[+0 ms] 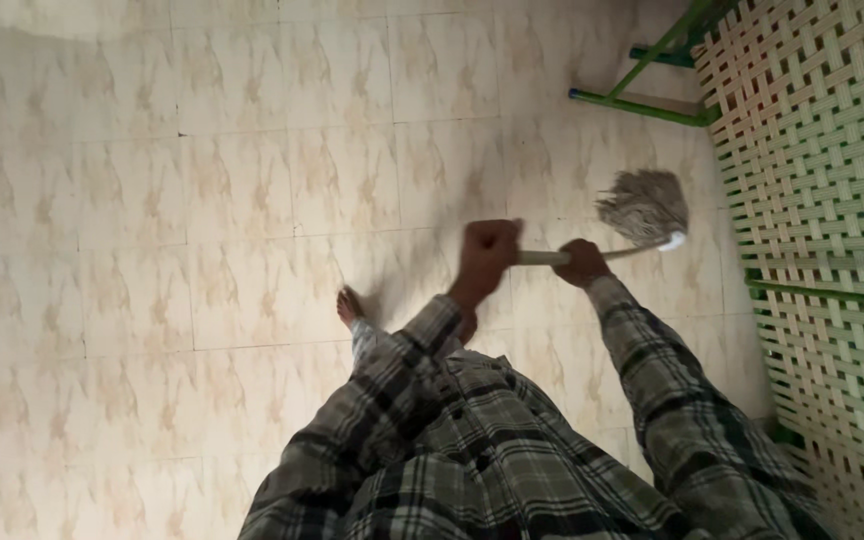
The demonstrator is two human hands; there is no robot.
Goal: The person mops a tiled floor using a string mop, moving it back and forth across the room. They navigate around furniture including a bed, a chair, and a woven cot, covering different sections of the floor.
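Mopping beige tiled floor [202, 200] beside woven cot [822, 150]

left hand [487, 250]: my fist, clenched tight, knuckles up, out in front of my chest.
right hand [582, 263]: curled shut too, just beside the left, a little further out.
arms: both stretched forward in plaid sleeves, the left bent at the elbow, the right straighter.
foot [349, 304]: bare, planted ahead to my left.

Single head view, looking steeply down at tiled floor [152, 250], hands near.
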